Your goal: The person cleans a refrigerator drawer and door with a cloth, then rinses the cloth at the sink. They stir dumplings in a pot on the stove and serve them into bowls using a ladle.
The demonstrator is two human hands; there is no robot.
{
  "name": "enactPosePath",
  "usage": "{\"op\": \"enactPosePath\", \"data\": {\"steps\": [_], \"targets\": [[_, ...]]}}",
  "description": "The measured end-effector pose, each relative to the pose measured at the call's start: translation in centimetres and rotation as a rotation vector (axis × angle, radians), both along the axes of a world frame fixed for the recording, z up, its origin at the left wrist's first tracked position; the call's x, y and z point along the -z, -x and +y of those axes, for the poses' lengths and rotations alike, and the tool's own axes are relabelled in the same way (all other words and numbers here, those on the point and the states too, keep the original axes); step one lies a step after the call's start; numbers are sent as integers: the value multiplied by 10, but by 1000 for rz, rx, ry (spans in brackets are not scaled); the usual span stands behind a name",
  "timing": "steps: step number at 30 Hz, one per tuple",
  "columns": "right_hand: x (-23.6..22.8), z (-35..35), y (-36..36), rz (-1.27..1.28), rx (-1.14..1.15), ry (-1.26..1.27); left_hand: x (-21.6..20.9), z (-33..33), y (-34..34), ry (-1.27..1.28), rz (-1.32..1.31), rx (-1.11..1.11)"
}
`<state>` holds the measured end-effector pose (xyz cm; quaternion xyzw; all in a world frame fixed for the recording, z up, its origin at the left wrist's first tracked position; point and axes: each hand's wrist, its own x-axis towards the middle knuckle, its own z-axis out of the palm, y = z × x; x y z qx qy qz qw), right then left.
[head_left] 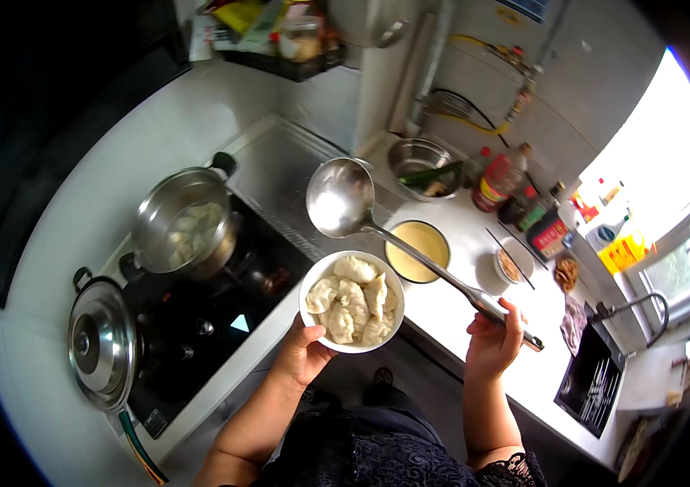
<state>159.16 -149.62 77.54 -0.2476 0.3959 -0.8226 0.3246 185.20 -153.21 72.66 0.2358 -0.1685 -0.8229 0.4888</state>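
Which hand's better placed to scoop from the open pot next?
Probably the right hand: it grips the ladle by its handle, with the scoop end out to the left, the open pot's side. The left hand is taken up by the bowl of dumplings.

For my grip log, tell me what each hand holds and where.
Left hand: the white bowl of dumplings, by its near-left edge. Right hand: the ladle, by the handle near its end.

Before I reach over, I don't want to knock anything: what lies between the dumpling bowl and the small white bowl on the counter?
In the head view, a yellow-filled bowl and the ladle handle lie between them.
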Motion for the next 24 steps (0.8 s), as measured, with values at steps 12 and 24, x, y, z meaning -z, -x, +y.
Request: {"op": "enactPosePath", "data": {"steps": [12,24], "targets": [[59,53,179,-47,161,-151,115,12,205,-345,-14,137],[99,67,244,50,171,-182,182,-29,318,-564,-119,163]]}}
